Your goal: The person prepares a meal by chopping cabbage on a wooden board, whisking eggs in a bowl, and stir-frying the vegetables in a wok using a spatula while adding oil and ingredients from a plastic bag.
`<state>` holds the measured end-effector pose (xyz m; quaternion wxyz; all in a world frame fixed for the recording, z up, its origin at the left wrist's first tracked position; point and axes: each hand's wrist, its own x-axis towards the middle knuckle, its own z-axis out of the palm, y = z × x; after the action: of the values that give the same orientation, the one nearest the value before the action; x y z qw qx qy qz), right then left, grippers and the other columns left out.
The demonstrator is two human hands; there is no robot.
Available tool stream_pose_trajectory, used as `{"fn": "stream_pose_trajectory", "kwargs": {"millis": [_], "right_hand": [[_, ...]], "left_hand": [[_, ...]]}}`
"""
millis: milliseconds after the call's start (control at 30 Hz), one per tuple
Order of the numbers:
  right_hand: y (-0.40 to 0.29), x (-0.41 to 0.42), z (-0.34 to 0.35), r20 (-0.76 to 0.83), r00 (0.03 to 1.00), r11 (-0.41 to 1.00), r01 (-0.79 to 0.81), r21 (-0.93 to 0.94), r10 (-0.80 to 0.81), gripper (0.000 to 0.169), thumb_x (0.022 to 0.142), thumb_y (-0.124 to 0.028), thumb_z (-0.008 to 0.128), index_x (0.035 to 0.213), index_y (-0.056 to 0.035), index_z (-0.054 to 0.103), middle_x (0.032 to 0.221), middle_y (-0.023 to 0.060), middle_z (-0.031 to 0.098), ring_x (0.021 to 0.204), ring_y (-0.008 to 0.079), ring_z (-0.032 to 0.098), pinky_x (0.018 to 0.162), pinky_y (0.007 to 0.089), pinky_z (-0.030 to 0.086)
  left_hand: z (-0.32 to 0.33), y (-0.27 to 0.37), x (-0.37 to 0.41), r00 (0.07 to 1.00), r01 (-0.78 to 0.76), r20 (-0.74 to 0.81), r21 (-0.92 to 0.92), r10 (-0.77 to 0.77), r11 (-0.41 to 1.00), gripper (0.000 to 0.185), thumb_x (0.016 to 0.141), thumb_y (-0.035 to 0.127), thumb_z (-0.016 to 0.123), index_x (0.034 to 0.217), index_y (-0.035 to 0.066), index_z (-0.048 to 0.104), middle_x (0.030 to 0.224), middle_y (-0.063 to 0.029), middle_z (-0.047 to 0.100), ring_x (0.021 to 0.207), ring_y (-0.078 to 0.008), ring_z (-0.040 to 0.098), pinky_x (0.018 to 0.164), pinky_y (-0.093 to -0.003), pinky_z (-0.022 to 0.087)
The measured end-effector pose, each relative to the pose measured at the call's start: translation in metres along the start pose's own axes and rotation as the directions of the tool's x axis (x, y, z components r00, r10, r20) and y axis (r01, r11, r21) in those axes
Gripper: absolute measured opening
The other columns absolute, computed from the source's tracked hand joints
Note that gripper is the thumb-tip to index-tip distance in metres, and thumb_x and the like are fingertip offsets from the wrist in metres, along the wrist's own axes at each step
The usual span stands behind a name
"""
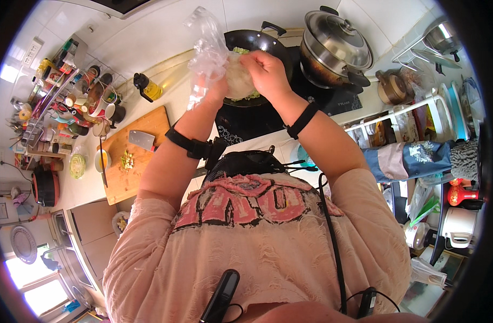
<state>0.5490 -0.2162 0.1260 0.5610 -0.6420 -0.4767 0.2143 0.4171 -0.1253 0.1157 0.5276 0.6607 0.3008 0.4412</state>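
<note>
Over a black wok [285,56] I hold a pale, translucent clump of what look like noodles [240,78]. My right hand [268,74] pinches its right side, fingers curled in. A crumpled clear plastic bag [208,44] stands up around my left hand [217,89], which grips the bag at the clump's left side. The bag and the clump partly hide the left fingers. Chopped green vegetable [241,50] shows in the wok above and below the clump. The wok sits on a black induction cooktop [246,123].
A lidded steel pot [331,52] stands right of the wok. To the left are an oil bottle [147,87] and a cutting board [121,177] bearing a cleaver [141,139] and chopped scallion [127,160]. Chopsticks rest across a bowl [103,160] of yellow liquid. Seasoning bottles crowd a rack [54,95].
</note>
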Motion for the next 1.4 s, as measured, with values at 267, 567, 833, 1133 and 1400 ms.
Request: {"fn": "stream_pose_trajectory", "kwargs": {"millis": [267,567,833,1133,1400], "right_hand": [[-0.031,-0.027,0.024,0.282,0.939,0.581,-0.343,0.738,0.197,0.058,0.080,-0.003,0.073,0.131,-0.0076,0.044,0.121,0.0097,0.059,0.106,0.0251,0.062,0.085,0.0411,0.056],[-0.013,-0.012,0.023,0.089,0.989,0.903,-0.144,0.405,0.118,0.058,0.078,-0.009,0.076,0.129,-0.0045,0.050,0.117,0.0089,0.062,0.104,0.0214,0.063,0.080,0.0358,0.056],[-0.030,-0.017,0.004,0.116,0.991,0.898,-0.113,0.426,0.070,0.060,0.087,-0.016,0.070,0.140,-0.0022,0.044,0.123,0.0106,0.057,0.106,0.0160,0.059,0.085,0.0300,0.050],[-0.030,-0.002,0.001,0.121,0.992,0.989,-0.009,-0.148,0.027,0.035,0.089,-0.023,0.068,0.116,-0.0022,0.060,0.098,0.0065,0.067,0.085,0.0139,0.063,0.074,0.0277,0.051],[-0.018,-0.030,0.023,0.443,0.867,0.477,-0.497,0.725,0.230,0.058,0.088,-0.021,0.069,0.136,-0.0142,0.038,0.123,0.0082,0.057,0.099,0.0257,0.065,0.081,0.0391,0.058]], "left_hand": [[-0.007,0.002,0.004,0.952,-0.253,-0.088,0.308,0.293,0.917,0.019,0.090,0.013,0.057,0.104,0.005,0.066,0.100,-0.0143,0.067,0.095,-0.0317,0.062,0.081,-0.0382,0.050],[0.004,0.011,-0.004,0.988,-0.017,-0.153,-0.222,-0.018,0.975,0.016,0.092,0.012,0.056,0.105,0.005,0.061,0.101,-0.0103,0.062,0.095,-0.0249,0.058,0.083,-0.0373,0.048],[-0.011,0.015,0.003,0.950,0.190,-0.196,-0.251,-0.242,0.949,0.035,0.099,0.031,0.051,0.120,0.004,0.054,0.105,-0.0104,0.059,0.097,-0.0228,0.058,0.076,-0.0371,0.052],[-0.009,0.002,0.001,0.961,0.146,-0.226,-0.082,-0.161,0.986,0.038,0.097,0.031,0.055,0.122,0.002,0.054,0.108,-0.0106,0.059,0.095,-0.0217,0.057,0.076,-0.0346,0.051],[-0.007,0.033,0.004,0.944,0.300,0.113,-0.682,-0.309,0.667,0.035,0.101,0.022,0.049,0.128,0.000,0.048,0.121,-0.0137,0.056,0.112,-0.0292,0.056,0.096,-0.0420,0.048]]}}
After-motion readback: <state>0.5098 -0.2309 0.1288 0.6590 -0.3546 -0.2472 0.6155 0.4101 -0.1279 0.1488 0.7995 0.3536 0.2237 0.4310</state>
